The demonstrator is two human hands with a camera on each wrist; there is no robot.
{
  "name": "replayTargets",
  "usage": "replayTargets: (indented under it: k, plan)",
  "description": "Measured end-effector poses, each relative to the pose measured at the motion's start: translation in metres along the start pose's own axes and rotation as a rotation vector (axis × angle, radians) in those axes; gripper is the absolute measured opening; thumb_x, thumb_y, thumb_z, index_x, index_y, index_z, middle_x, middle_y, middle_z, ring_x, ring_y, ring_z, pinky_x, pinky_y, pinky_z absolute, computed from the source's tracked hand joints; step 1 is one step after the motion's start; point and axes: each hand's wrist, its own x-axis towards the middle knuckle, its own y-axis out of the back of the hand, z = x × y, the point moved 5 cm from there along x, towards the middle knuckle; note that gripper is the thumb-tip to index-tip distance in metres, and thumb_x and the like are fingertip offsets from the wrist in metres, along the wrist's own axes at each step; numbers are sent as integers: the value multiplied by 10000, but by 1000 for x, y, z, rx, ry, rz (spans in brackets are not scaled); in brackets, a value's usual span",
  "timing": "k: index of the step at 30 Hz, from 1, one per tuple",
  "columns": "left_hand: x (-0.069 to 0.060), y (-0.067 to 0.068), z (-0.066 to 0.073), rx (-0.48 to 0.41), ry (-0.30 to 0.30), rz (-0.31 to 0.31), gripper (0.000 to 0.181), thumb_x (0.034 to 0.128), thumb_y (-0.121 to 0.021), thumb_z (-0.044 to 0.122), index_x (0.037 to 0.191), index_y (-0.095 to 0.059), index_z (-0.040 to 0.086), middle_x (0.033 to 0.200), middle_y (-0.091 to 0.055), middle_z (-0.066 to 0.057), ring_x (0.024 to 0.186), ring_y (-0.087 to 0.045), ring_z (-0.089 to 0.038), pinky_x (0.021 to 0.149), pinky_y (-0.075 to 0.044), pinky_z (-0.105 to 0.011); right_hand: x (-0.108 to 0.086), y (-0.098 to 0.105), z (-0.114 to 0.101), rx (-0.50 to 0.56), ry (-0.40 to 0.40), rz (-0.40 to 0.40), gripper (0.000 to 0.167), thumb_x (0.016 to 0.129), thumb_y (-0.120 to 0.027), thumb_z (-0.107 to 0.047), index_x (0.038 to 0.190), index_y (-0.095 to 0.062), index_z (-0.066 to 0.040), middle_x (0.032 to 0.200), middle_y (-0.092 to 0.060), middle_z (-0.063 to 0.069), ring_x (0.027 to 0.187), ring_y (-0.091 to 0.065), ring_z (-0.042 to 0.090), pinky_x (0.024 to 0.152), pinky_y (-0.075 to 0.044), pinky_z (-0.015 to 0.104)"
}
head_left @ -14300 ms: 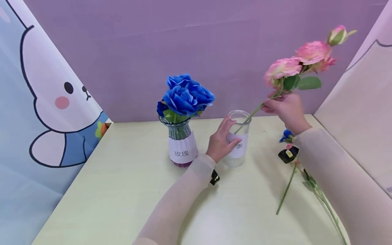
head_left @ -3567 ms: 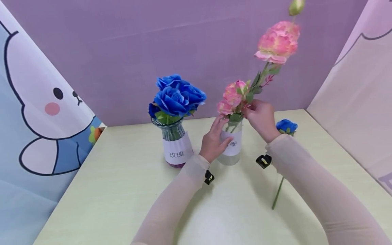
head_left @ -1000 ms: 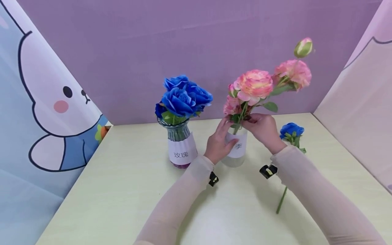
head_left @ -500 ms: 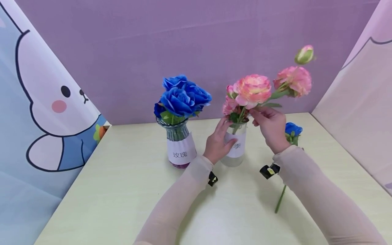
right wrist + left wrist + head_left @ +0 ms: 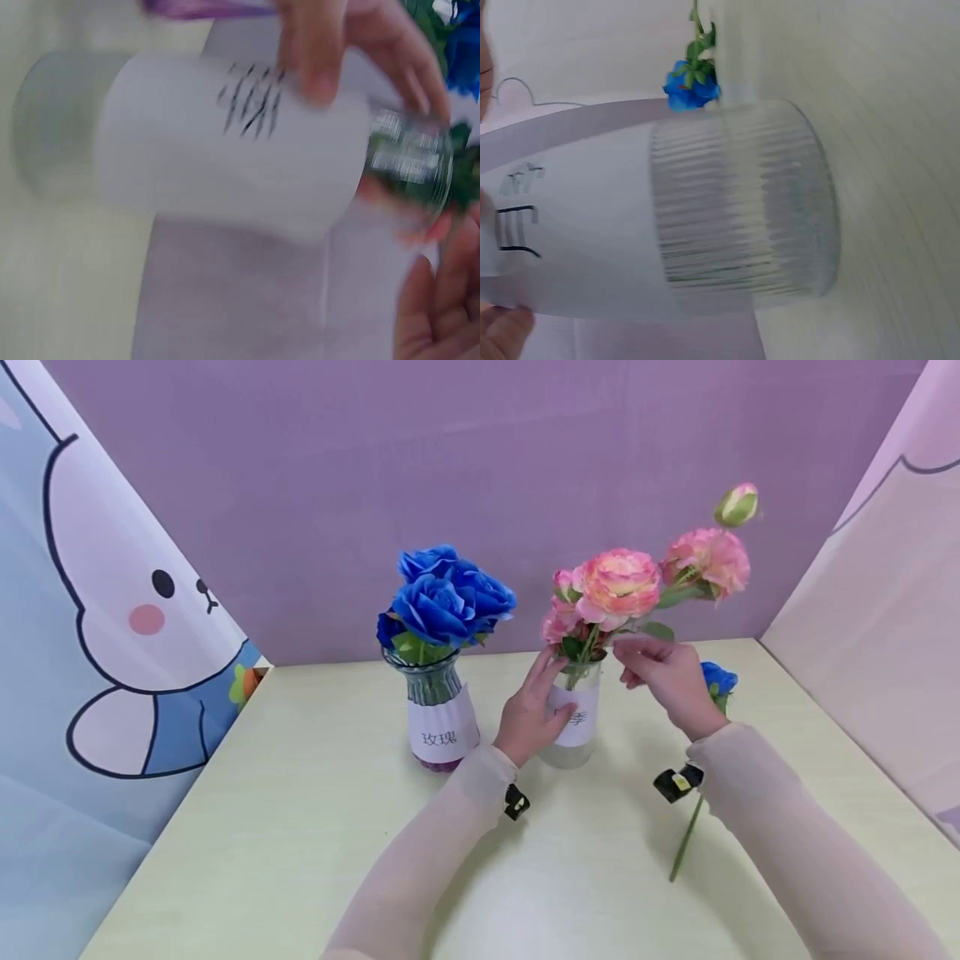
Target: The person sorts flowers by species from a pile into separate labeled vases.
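My left hand (image 5: 531,714) holds a clear glass vase (image 5: 567,755) with a white paper label, its fingers and thumb round the side. Pink flowers (image 5: 619,587) stand in this vase, their stems through its mouth. One longer spray with a pink bud (image 5: 738,506) leans out to the right. Just right of the rim is my right hand (image 5: 671,681), its fingers loosely bent near a leaf. In the right wrist view nothing shows between the thumb and fingers of that right hand (image 5: 442,311). The ribbed base of the vase (image 5: 742,202) stands upright on the table.
To the left, a second labelled glass vase (image 5: 442,727) holds several blue roses (image 5: 442,602). A single blue rose (image 5: 718,678) lies on the table (image 5: 300,835) beyond my right forearm, partly hidden. A purple backdrop (image 5: 337,510) rises behind, with printed cloth at both sides.
Earlier my right hand brought pink flowers into the clear vase. Over the last second it draws back to the right from the stems, while the spray sinks slightly. My left hand stays on the vase.
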Motion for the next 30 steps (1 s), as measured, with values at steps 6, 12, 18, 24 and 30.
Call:
replayTargets:
  k: [6,12,18,24,30]
  plan:
    - [-15,21,3,-13,142,-2,587,901,-664,162,1421,-419,43,1489,-390,-128,1244,-511,-283,924,-520,-371,-7,28,38,-127,-117,-202,471,977,-559,-244,1269,-515,122,942,-686,66,750,-660,55,745,-574,236]
    - [-34,62,5,90,127,164,388,883,-674,154,1250,-611,43,1145,-680,-110,759,-691,-217,649,-564,-266,-18,82,88,-80,-188,-169,214,960,-592,-220,1098,-669,-75,813,-697,-91,722,-678,74,679,-586,252]
    - [-44,104,14,199,-61,371,179,789,-710,82,951,-709,6,843,-730,-105,585,-657,-206,459,-502,-263,-27,123,129,12,-331,-106,136,957,-593,-280,850,-621,-360,778,-689,-119,705,-668,44,653,-580,227]
    - [-54,141,-1,192,-159,643,83,736,-659,-3,789,-689,-59,745,-702,-166,638,-679,-290,558,-569,-397,-32,127,154,-45,-501,-110,599,969,-535,-379,1293,-466,120,775,-680,-85,710,-675,78,697,-592,306]
    - [-64,159,-24,306,-123,693,176,742,-677,29,889,-686,-67,837,-704,-194,736,-683,-343,620,-577,-458,-39,118,176,-54,-606,-100,787,974,-503,-386,1361,-219,237,708,-672,-62,653,-670,96,660,-587,297]
